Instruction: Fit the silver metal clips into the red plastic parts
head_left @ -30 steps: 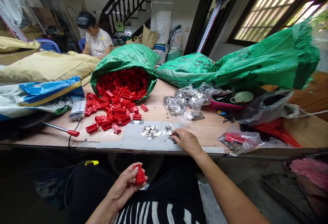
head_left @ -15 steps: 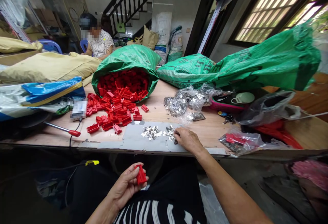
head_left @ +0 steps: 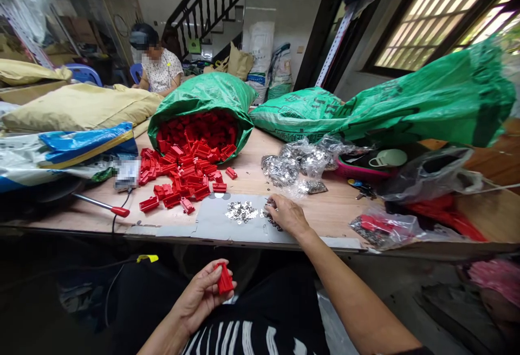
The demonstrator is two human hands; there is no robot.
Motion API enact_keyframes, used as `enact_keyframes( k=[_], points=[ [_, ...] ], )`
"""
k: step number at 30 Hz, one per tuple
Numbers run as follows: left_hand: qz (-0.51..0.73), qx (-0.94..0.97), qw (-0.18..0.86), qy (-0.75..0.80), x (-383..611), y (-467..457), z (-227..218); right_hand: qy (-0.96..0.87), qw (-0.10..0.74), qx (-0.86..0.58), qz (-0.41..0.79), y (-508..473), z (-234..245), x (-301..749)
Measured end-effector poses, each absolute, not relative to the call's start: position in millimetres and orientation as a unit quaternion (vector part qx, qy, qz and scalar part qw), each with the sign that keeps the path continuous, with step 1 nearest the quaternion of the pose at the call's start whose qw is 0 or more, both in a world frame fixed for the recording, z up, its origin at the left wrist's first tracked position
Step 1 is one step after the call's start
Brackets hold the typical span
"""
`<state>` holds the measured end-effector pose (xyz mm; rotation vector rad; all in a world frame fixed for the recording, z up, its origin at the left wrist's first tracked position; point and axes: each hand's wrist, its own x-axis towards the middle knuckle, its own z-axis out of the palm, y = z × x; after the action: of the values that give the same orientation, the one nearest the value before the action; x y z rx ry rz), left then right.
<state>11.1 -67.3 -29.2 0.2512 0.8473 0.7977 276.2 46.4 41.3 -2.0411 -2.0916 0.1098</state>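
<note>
Low in front of my lap, my left hand (head_left: 206, 289) grips a red plastic part (head_left: 225, 279) between thumb and fingers. My right hand (head_left: 287, 214) reaches onto the grey board (head_left: 211, 217) at the table's front edge. Its fingertips are down at a pile of small dark metal pieces (head_left: 276, 225); the hand partly covers them, and whether a piece is pinched I cannot make out. Just left of that hand lies a pile of shiny silver metal pieces (head_left: 241, 211). Beyond the board, several loose red parts (head_left: 182, 182) spill out of an open green sack (head_left: 207, 87).
Clear bags of metal pieces (head_left: 280, 170) lie behind my right hand, beside a pink basket (head_left: 353, 171). Another bag (head_left: 377, 228) sits at the right front. A lever with a red handle (head_left: 119, 211) juts from the left. Across the table sits a person (head_left: 160, 68).
My right hand has shifted slightly left and up over the dark metal pieces. My left hand keeps its hold on the red plastic part.
</note>
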Motion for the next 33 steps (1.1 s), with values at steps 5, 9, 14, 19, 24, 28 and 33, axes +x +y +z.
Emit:
enact_keyframes(
  k=[5, 9, 14, 19, 24, 28, 33],
  points=[
    [0.377, 0.123, 0.819, 0.415, 10.2, -66.9, -26.2, -0.713, 0.094, -0.694, 0.035, 52.5, 38.2, 269.1],
    [0.377, 0.120, 0.820, 0.414, 9.6, -67.5, -26.8, -0.714, 0.097, -0.693, 0.035, 51.7, 39.5, 274.4],
    [0.376, 0.121, 0.823, 0.407, 10.6, -67.4, -28.0, -0.708, 0.116, -0.694, 0.057, 51.9, 42.0, 286.7],
    [0.380, 0.119, 0.823, 0.406, 10.6, -67.7, -28.0, -0.705, 0.150, -0.687, 0.093, 55.9, 39.9, 293.1],
    [0.379, 0.121, 0.825, 0.402, 9.0, -67.8, -31.7, -0.706, 0.174, -0.675, 0.122, 59.9, 35.9, 292.5],
    [0.379, 0.118, 0.826, 0.400, 7.8, -67.7, -35.6, -0.700, 0.177, -0.682, 0.114, 59.1, 37.7, 297.5],
    [0.376, 0.119, 0.828, 0.398, 8.9, -67.4, -38.1, -0.711, 0.151, -0.679, 0.104, 50.8, 44.0, 296.4]
  ],
)
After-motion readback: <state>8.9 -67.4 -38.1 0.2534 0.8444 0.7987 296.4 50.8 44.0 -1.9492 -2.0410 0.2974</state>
